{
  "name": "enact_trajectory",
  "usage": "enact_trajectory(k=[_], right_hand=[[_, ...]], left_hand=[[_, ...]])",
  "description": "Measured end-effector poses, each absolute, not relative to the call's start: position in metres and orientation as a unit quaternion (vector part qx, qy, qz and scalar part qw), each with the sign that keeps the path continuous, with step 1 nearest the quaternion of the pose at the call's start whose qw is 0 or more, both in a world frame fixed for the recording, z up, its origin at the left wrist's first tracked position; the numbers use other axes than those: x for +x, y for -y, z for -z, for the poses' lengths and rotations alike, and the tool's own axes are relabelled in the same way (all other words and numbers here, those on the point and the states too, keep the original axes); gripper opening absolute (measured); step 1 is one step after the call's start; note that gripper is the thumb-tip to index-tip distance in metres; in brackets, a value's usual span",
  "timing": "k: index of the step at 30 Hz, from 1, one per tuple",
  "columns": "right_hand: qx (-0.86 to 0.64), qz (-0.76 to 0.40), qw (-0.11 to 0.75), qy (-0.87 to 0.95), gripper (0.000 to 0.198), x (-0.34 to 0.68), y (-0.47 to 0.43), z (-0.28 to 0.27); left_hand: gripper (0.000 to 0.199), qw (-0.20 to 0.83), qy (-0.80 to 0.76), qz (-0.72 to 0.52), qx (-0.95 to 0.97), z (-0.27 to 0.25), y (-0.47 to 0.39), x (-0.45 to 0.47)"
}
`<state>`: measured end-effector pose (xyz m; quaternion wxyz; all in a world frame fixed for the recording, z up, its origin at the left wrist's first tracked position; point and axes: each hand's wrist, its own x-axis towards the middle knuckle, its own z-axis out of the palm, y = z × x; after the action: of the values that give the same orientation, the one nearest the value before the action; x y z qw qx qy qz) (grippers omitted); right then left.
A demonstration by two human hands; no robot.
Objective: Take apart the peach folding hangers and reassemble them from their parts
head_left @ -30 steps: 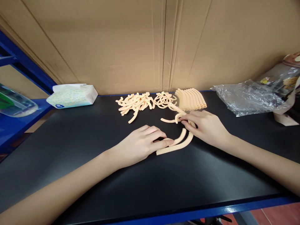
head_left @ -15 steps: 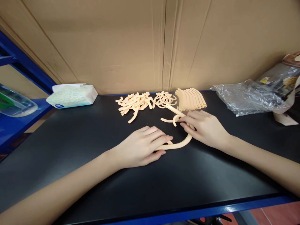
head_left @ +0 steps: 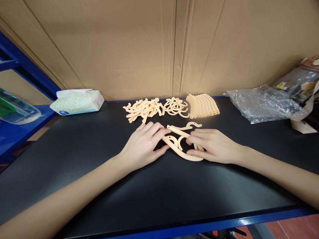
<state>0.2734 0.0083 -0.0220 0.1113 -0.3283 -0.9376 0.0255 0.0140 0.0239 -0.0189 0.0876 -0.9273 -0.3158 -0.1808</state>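
Observation:
Several beige plastic pieces that look like folding clothes-hanger parts lie between my hands on the black table [head_left: 159, 196]. My left hand [head_left: 144, 146] pinches the upper left end of a long curved hanger arm [head_left: 183, 154]. Under the fingers of my right hand [head_left: 211, 146] is a second hanger arm [head_left: 178, 131], its holed end pointing up and left. A small curved hook [head_left: 181, 142] and a holed piece [head_left: 171, 138] show between the arms. Just behind them rests a loose wavy piece with a hooked end [head_left: 190, 125]. My right fingertips partly hide where the parts meet.
At the back are a heap of short curved pieces [head_left: 144, 109], a pile of hooks [head_left: 175, 106] and a row of stacked arms [head_left: 203, 105]. A tissue pack [head_left: 77, 102] lies left, clear plastic bag [head_left: 264, 103] right. Cardboard [head_left: 119, 49] stands behind.
My left hand has moved up and away to the hanger arm's far end. My right hand has slid slightly down. The arms have turned, and the wavy piece now lies apart behind them.

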Motion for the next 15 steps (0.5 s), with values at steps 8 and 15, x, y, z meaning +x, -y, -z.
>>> enact_trajectory(k=[8, 15], right_hand=[[-0.295, 0.003, 0.124, 0.947, 0.045, 0.267, -0.004, 0.023], [-0.279, -0.010, 0.143, 0.949, 0.060, 0.263, 0.003, 0.024]], left_hand=[[0.029, 0.067, 0.403, 0.194, -0.892, 0.021, -0.021, 0.016], [0.018, -0.054, 0.542, 0.144, -0.826, 0.015, -0.017, 0.020]])
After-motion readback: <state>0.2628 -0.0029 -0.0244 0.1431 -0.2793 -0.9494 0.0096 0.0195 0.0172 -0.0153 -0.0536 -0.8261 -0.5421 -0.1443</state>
